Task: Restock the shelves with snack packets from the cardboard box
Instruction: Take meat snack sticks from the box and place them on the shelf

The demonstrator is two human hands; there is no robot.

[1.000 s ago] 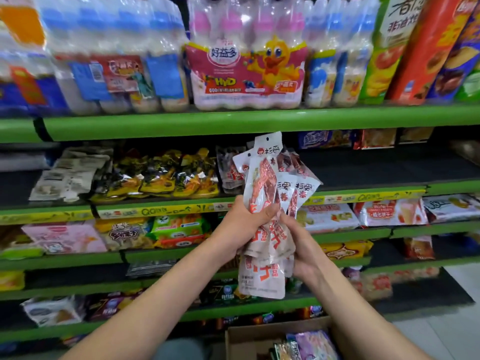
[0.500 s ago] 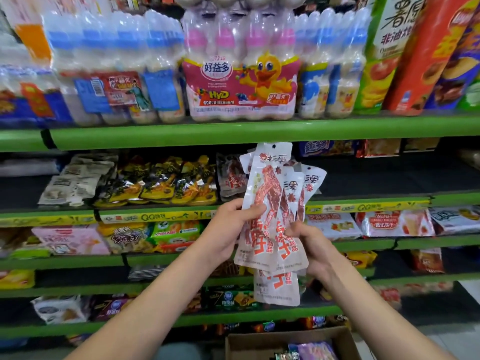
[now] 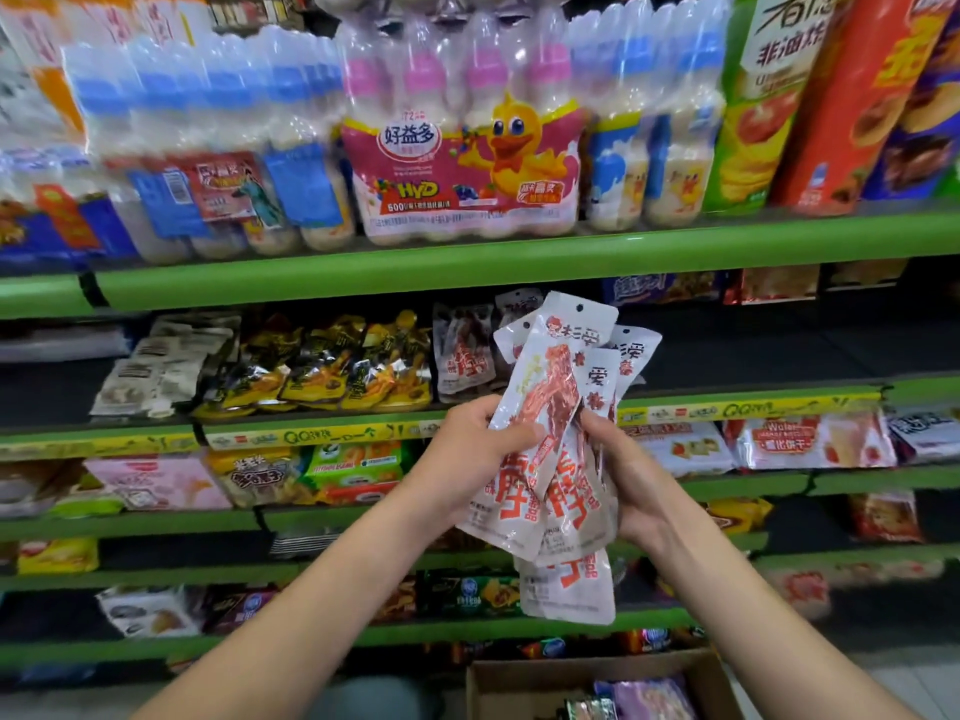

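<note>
Both hands hold a fanned bunch of white snack packets with red print in front of the second green shelf. My left hand grips the bunch from the left, thumb across the front packet. My right hand holds it from the right, fingers curled behind. A few matching packets lie on that shelf just left of the bunch. The open cardboard box sits at the bottom, with purple packets inside.
Yellow-black packets and pale packets fill the second shelf's left; its right side is dark and bare. Bottled drink packs and tall crisp tubes stand on the top shelf. Lower shelves carry assorted snacks.
The view has tilted so the shelves sit lower in frame. The packet bunch has fanned out more, and my right hand has come up onto its right side.
</note>
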